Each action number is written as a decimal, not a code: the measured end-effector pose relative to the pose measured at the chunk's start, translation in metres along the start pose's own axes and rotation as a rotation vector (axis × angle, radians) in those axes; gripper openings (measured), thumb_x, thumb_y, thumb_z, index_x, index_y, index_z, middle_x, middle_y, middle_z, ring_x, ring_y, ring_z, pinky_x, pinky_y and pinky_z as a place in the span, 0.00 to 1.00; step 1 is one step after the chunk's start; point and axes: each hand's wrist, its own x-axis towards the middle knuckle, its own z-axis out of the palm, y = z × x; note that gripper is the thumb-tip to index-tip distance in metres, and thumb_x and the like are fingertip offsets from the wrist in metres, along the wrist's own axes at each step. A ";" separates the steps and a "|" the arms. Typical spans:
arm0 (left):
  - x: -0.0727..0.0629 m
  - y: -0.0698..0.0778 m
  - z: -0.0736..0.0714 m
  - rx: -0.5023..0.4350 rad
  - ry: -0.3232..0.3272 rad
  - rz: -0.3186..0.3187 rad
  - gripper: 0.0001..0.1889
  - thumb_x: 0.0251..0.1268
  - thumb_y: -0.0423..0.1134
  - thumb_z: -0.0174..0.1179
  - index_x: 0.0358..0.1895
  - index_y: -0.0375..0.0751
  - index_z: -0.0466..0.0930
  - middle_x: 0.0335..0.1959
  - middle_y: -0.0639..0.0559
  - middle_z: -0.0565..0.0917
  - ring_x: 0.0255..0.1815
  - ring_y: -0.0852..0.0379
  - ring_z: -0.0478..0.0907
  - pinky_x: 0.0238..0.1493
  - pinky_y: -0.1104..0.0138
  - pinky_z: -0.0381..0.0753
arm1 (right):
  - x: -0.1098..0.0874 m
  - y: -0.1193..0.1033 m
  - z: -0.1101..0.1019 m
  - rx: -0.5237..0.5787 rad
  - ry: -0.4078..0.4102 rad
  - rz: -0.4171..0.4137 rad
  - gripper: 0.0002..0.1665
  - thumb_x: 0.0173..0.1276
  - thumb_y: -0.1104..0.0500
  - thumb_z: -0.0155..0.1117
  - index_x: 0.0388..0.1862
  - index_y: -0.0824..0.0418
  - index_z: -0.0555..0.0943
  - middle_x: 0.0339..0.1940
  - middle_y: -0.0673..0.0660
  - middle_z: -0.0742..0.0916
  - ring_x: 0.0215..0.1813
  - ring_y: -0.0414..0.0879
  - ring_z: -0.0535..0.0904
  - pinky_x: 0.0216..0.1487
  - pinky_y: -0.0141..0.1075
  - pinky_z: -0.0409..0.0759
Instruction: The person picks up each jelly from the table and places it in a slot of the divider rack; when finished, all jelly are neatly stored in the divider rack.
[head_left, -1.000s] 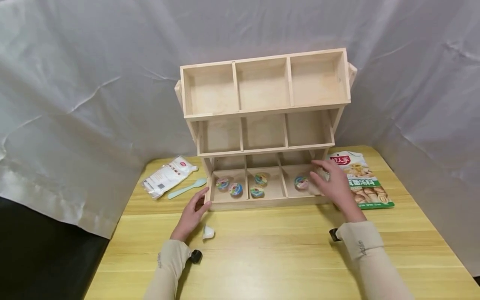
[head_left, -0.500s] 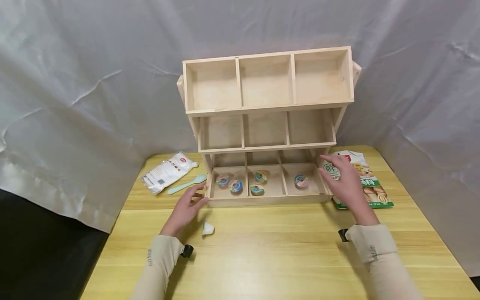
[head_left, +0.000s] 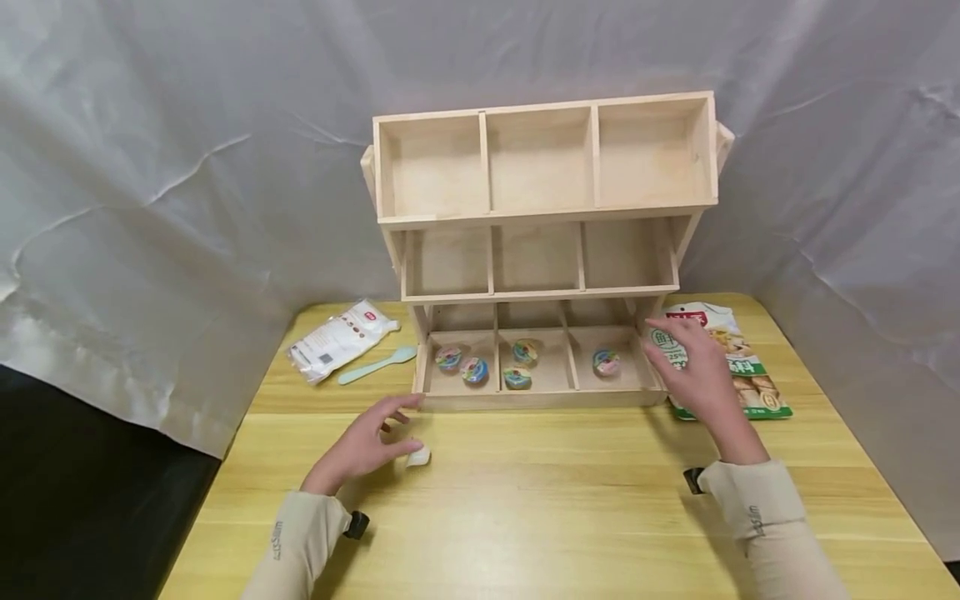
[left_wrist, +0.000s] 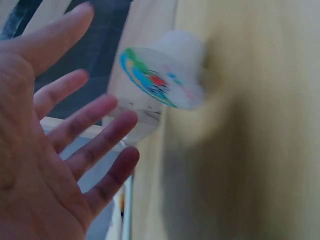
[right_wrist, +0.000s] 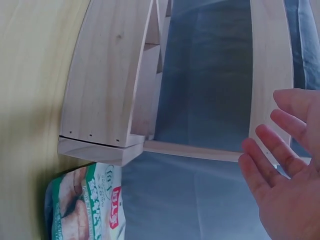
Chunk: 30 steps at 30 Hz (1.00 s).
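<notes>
Fingers spread, my left hand hovers over the table in front of the lower left corner of a wooden three-tier shelf. By its thumb, a small white jelly cup lies tipped on its side; its colourful printed lid shows in the left wrist view. My right hand is held in the air with extended fingers at the shelf's right end, nothing in its grasp. In the bottom tier, two jelly cups lie in the left compartment, two in the middle one and one in the right one.
A green-and-white food pouch with mushroom pictures lies right of the shelf, partly behind my right hand. To the left are a white packet and a pale green spoon. Grey fabric hangs around the table.
My left hand has come off the shelf's lower left corner and moved nearer to the tipped jelly cup. The right hand has drawn rightward from the right compartment.
</notes>
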 end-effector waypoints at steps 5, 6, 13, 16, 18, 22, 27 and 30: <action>-0.011 -0.007 0.008 0.069 -0.009 0.067 0.33 0.57 0.47 0.78 0.68 0.51 0.79 0.61 0.52 0.82 0.55 0.51 0.81 0.59 0.52 0.80 | -0.001 0.006 0.004 0.002 -0.037 0.009 0.21 0.75 0.58 0.66 0.64 0.64 0.81 0.62 0.71 0.82 0.65 0.69 0.74 0.64 0.69 0.68; -0.012 -0.008 0.009 0.074 -0.011 0.081 0.32 0.57 0.47 0.78 0.67 0.50 0.80 0.59 0.53 0.83 0.54 0.52 0.82 0.58 0.52 0.80 | -0.002 0.009 0.005 0.000 -0.055 0.010 0.22 0.75 0.59 0.66 0.64 0.65 0.81 0.62 0.72 0.82 0.66 0.70 0.74 0.64 0.69 0.68; -0.014 -0.013 0.016 0.057 -0.035 0.089 0.27 0.59 0.44 0.77 0.63 0.51 0.82 0.53 0.57 0.85 0.51 0.55 0.82 0.56 0.59 0.82 | -0.008 0.036 0.014 -0.050 -0.291 0.137 0.32 0.76 0.56 0.66 0.73 0.68 0.72 0.71 0.76 0.73 0.70 0.76 0.66 0.67 0.72 0.64; -0.014 -0.014 0.017 0.034 -0.049 0.062 0.26 0.58 0.45 0.78 0.61 0.52 0.83 0.50 0.60 0.85 0.50 0.58 0.81 0.53 0.63 0.81 | -0.012 0.044 0.018 -0.064 -0.356 0.179 0.35 0.76 0.56 0.66 0.76 0.69 0.69 0.73 0.76 0.71 0.71 0.76 0.66 0.69 0.72 0.63; -0.014 -0.016 0.017 0.012 -0.057 0.054 0.26 0.58 0.46 0.78 0.60 0.52 0.84 0.47 0.61 0.84 0.47 0.59 0.80 0.50 0.65 0.81 | -0.014 0.049 0.020 -0.071 -0.373 0.195 0.36 0.76 0.54 0.66 0.76 0.70 0.69 0.74 0.76 0.70 0.71 0.76 0.66 0.69 0.71 0.64; -0.013 -0.019 0.017 -0.037 -0.065 0.037 0.25 0.56 0.46 0.79 0.58 0.52 0.85 0.43 0.60 0.84 0.44 0.59 0.80 0.46 0.67 0.81 | -0.017 0.055 0.021 -0.065 -0.373 0.212 0.38 0.76 0.52 0.66 0.75 0.72 0.69 0.73 0.76 0.71 0.70 0.75 0.68 0.69 0.69 0.65; -0.012 -0.021 0.018 -0.058 -0.051 0.023 0.25 0.54 0.46 0.80 0.56 0.52 0.85 0.41 0.60 0.84 0.42 0.58 0.80 0.44 0.68 0.81 | -0.016 0.060 0.022 -0.047 -0.395 0.239 0.40 0.76 0.49 0.65 0.77 0.71 0.67 0.76 0.75 0.69 0.74 0.74 0.65 0.72 0.68 0.63; -0.012 -0.021 0.019 -0.067 -0.044 0.018 0.25 0.54 0.46 0.80 0.56 0.51 0.86 0.40 0.59 0.84 0.41 0.57 0.80 0.43 0.67 0.81 | -0.016 0.061 0.023 -0.042 -0.402 0.251 0.41 0.76 0.47 0.65 0.77 0.69 0.67 0.77 0.74 0.68 0.76 0.75 0.62 0.73 0.69 0.60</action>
